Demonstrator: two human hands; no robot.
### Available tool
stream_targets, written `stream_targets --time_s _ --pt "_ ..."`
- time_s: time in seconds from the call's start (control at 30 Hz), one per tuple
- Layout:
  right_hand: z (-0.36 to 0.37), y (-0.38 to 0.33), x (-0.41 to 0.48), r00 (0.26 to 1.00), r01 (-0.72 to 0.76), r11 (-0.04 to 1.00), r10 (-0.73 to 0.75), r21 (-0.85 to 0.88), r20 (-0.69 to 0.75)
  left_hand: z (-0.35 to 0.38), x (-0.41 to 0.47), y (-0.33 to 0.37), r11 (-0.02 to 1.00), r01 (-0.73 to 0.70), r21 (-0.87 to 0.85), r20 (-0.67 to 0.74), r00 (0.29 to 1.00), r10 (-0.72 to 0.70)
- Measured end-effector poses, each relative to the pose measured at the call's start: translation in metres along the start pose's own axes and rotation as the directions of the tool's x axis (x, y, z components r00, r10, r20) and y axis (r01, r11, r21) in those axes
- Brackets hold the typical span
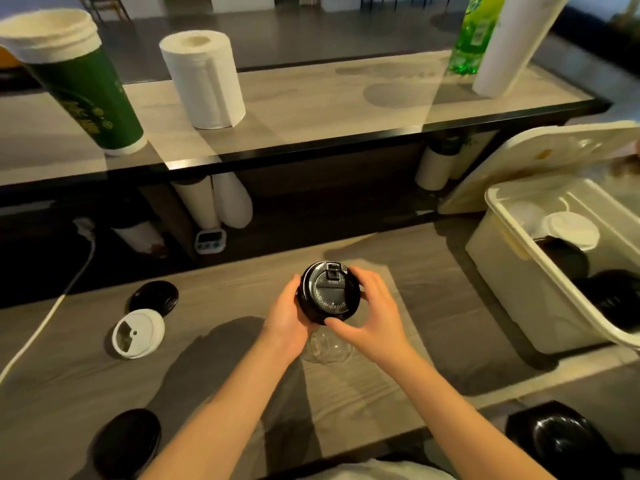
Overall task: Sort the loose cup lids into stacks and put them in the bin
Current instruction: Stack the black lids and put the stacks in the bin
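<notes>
Both the left hand (285, 315) and right hand (375, 311) curled fingers round the black lid stack (325, 296), held left of the bin (512, 289); squaring its rims first would keep it nested.

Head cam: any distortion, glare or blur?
Head view: wide-angle bows the shelf and tilts the green cup; head view: pale glare band crosses the shelf; head view: black lids between left hand and right hand are sharp, bin at right edge soft.
</notes>
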State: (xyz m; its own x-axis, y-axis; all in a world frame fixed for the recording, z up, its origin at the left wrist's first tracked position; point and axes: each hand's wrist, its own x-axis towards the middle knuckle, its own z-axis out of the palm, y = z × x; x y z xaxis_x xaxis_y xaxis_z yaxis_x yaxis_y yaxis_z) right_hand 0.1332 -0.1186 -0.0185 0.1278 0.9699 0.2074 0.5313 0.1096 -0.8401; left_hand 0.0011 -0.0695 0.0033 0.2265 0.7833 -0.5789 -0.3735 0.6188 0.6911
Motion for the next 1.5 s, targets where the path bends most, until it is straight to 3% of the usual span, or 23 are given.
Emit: stream_targets --time_s 0.13,0.37,0.5,0.63,0.7,0.83,1.0,1.1,1.33,1.5 --pt "0.007 -0.005 -0.011 0.999 0.004 0.999 -0.002 -0.042 0.036 -0.012 -0.012 -0.004 0.995 -0.071 0.064 0.042 0.997 0.069" --pt "0.021 -0.013 -0.022 0.985 0.059 0.989 -0.036 -0.132 0.17 -0.044 -0.024 0.0 0.961 -0.154 0.231 -0.031 0.986 0.165" --pt "0.026 0.006 -0.025 0.959 -0.044 0.965 0.114 -0.258 0.261 -0.063 -0.026 0.0 0.965 -0.209 0.157 -0.139 0.963 0.231" --pt "0.038 0.032 -0.024 0.839 0.039 0.79 0.307 -0.612 0.449 -0.091 -0.028 0.002 0.975 -0.205 0.089 -0.232 0.947 0.221" --pt "0.049 0.033 -0.024 0.781 0.113 0.72 0.361 -0.685 0.509 -0.103 -0.031 0.001 0.977 -0.205 0.063 -0.252 0.944 0.215" --pt "0.068 0.032 -0.022 0.791 0.131 0.673 0.372 -0.728 0.486 -0.12 -0.038 0.0 0.98 -0.197 0.038 -0.258 0.945 0.2" --pt "0.069 0.038 -0.014 0.802 0.136 0.68 0.351 -0.72 0.483 -0.125 -0.042 0.001 0.984 -0.177 0.03 -0.278 0.944 0.178" --pt "0.061 0.039 -0.009 0.83 0.03 0.743 0.354 -0.669 0.431 -0.122 -0.041 -0.001 0.986 -0.163 0.035 -0.262 0.95 0.167" --pt "0.041 0.021 -0.005 0.939 -0.091 0.865 0.239 -0.493 0.247 -0.099 -0.037 0.001 0.986 -0.143 0.08 -0.217 0.963 0.158" --pt "0.016 0.007 -0.001 0.965 -0.145 0.951 0.197 -0.274 0.173 -0.073 -0.032 0.004 0.981 -0.166 0.102 -0.176 0.967 0.182"
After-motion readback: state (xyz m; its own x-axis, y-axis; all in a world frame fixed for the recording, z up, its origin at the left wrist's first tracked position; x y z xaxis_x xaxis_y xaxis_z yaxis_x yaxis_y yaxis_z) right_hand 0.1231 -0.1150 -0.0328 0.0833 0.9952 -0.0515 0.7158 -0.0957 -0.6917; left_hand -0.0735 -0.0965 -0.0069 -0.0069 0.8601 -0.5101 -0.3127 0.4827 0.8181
